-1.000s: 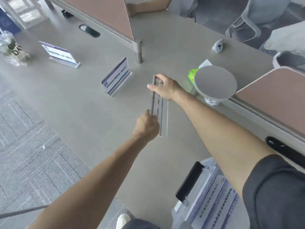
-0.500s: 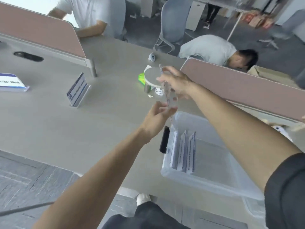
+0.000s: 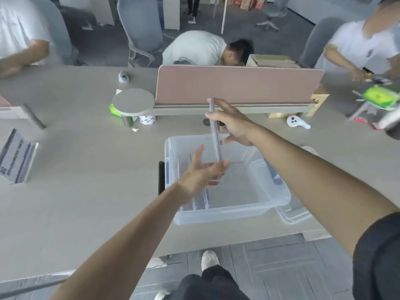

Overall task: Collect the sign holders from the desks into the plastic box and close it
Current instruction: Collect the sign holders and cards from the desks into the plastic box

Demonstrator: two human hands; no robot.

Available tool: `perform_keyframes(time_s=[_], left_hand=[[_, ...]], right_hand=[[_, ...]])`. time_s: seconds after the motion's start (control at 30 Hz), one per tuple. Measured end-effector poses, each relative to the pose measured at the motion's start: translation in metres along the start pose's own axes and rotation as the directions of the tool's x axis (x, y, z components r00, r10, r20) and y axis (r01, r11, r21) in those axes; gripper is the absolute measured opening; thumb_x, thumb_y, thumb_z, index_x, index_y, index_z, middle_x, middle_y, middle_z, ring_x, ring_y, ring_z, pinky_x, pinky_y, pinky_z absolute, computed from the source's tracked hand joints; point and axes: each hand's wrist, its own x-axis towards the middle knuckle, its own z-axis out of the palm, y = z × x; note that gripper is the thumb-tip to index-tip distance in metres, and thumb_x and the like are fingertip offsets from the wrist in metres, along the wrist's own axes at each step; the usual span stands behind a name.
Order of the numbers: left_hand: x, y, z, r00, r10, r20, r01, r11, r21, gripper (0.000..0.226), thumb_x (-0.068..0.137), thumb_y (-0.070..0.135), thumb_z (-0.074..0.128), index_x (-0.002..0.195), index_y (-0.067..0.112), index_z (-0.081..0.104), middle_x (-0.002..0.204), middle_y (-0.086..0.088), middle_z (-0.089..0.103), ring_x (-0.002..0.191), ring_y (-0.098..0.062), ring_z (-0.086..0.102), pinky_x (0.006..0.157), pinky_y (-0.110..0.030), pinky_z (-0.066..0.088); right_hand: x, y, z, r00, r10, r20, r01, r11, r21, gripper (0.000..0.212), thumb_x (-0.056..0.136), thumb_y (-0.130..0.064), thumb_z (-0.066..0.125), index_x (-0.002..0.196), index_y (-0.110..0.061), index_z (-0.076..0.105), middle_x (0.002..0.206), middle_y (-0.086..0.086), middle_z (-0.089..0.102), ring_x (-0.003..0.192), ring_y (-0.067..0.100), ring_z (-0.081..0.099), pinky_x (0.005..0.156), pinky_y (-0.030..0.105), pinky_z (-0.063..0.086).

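Over the desk (image 3: 86, 180) I've now brought the holder (image 3: 216, 144) above the box (image 3: 216, 215), right hand (image 3: 234, 124) seemingly pinching it, left hand (image 3: 201, 173) spread open, steadying.

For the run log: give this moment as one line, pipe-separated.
right hand: pinches sign holder above plastic box | left hand: open, at holder's lower end | plastic box: uncovered
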Motion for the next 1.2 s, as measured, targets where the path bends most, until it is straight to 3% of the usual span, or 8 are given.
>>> perform_keyframes(time_s=[0.2,0.33,0.5,0.63,0.77,0.9,1.03,1.2], left_hand=[[0.035,-0.01,0.024,0.991,-0.102,-0.091,0.104,0.994,0.016,0.136,0.053,0.061,0.071,0.147,0.033,-0.024,0.093,-0.003,0.065,0.081,-0.014,0.061,0.094,-0.042,0.053],[0.058,-0.024,0.033,0.98,-0.131,-0.149,0.142,0.988,0.068,0.131,0.064,0.058,0.072,0.146,0.028,-0.026,0.085,-0.001,0.061,0.092,-0.022,0.059,0.089,-0.037,0.051],[0.082,-0.044,0.033,0.976,-0.166,-0.143,0.188,0.968,0.163,0.116,0.085,0.038,0.069,0.145,0.025,-0.029,0.069,0.003,0.057,0.072,-0.014,0.053,0.083,-0.034,0.052],[0.086,-0.056,0.028,0.969,-0.205,-0.138,0.239,0.92,0.31,0.129,0.068,0.061,0.073,0.146,0.029,-0.024,0.073,0.016,0.065,0.073,-0.005,0.061,0.103,-0.044,0.044],[0.075,-0.046,0.018,0.965,-0.237,-0.116,0.252,0.697,0.671,0.112,0.074,0.072,0.059,0.151,0.029,-0.01,0.157,-0.006,0.025,0.143,-0.023,0.028,0.113,-0.042,0.027],[0.057,-0.042,-0.018,0.967,0.095,-0.235,0.174,0.427,0.887,0.084,0.074,0.078,0.043,0.144,0.033,0.029,0.151,0.002,0.031,0.141,-0.019,0.016,0.113,-0.047,0.026],[0.043,-0.06,-0.064,0.913,0.233,-0.336,0.303,0.167,0.938,0.077,0.076,0.071,0.043,0.14,0.029,0.037,0.154,-0.008,0.018,0.142,-0.034,0.004,0.114,-0.054,0.017],[0.038,-0.08,-0.09,0.854,0.192,-0.484,0.442,0.223,0.869,0.084,0.078,0.066,0.055,0.146,0.032,0.018,0.157,-0.004,-0.005,0.143,-0.035,-0.004,0.114,-0.055,0.016]], right_hand=[[0.022,0.039,-0.038,0.984,0.133,0.121,-0.133,0.991,-0.003,0.07,0.079,-0.064,0.065,0.141,-0.052,0.035,0.146,-0.017,0.043,0.121,0.024,0.047,0.09,0.05,0.054],[0.032,0.049,-0.054,0.973,0.211,0.091,-0.187,0.957,-0.221,0.085,0.079,-0.073,0.057,0.151,-0.045,0.022,0.145,-0.011,0.044,0.115,0.021,0.058,0.089,0.039,0.055],[0.051,0.056,-0.056,0.993,0.107,0.05,-0.066,0.857,-0.511,0.065,0.092,-0.046,0.05,0.147,-0.023,0.026,0.092,0.003,0.07,0.069,0.02,0.073,0.063,0.03,0.053],[0.059,0.061,-0.057,0.999,0.03,-0.009,-0.03,0.793,-0.609,0.051,0.091,-0.025,0.043,0.138,-0.008,0.036,0.099,0.01,0.07,0.075,0.025,0.071,0.072,0.036,0.054],[0.065,0.072,-0.056,0.999,0.005,0.049,0.032,0.697,-0.717,0.038,0.093,-0.021,0.043,0.127,-0.004,0.044,0.11,0.014,0.063,0.088,0.032,0.063,0.074,0.038,0.05],[0.073,0.089,-0.048,0.995,0.037,0.097,0.049,0.657,-0.752,0.032,0.092,-0.02,0.042,0.121,-0.008,0.044,0.107,0.013,0.06,0.089,0.032,0.06,0.074,0.039,0.049],[0.083,0.11,-0.035,0.989,0.084,0.125,0.048,0.611,-0.791,0.033,0.093,-0.02,0.042,0.124,-0.007,0.042,0.105,0.015,0.06,0.085,0.032,0.06,0.07,0.038,0.049],[0.098,0.135,-0.016,0.98,0.157,0.122,0.011,0.573,-0.819,0.026,0.094,-0.019,0.044,0.116,-0.005,0.043,0.099,0.013,0.057,0.08,0.03,0.055,0.06,0.032,0.039]])
